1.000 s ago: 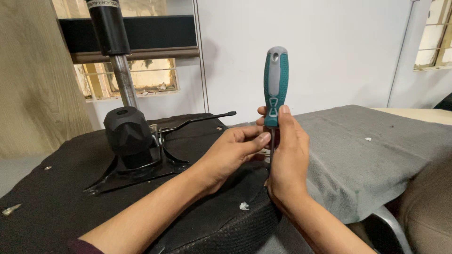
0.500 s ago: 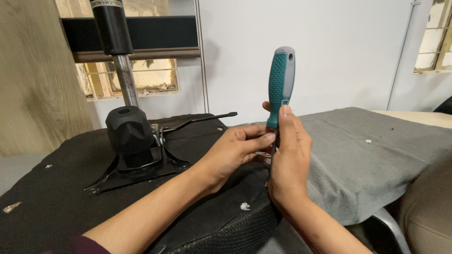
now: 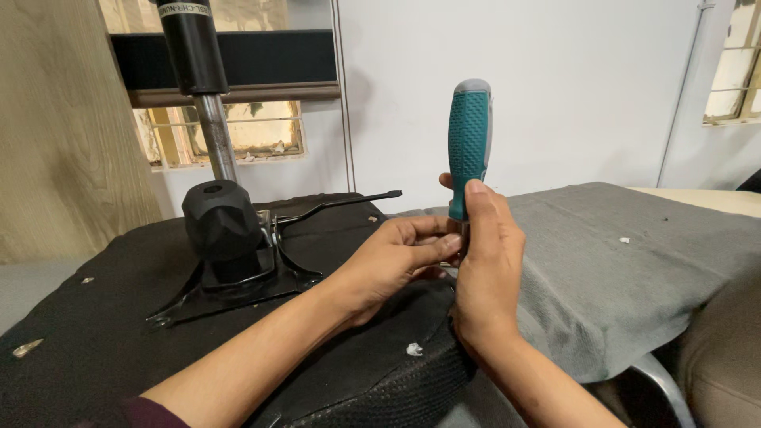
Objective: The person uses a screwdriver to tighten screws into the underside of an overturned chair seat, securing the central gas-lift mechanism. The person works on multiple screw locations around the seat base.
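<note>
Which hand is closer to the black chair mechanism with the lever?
Left. The left hand sits just right of the black chair mechanism, apart from it; the right hand is farther right, gripping the teal screwdriver.

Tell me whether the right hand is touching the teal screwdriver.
Touching. The head view shows the right hand wrapped around the base of the upright screwdriver, fingers overlapping the teal handle's lower end with no gap.

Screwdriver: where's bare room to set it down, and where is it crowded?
Free: the grey cloth right of the right hand, bar small flecks; the black seat underside in front of the metal plate. Crowded: around the black mechanism, its lever, and both hands gripping the screwdriver, left hand included.
</note>
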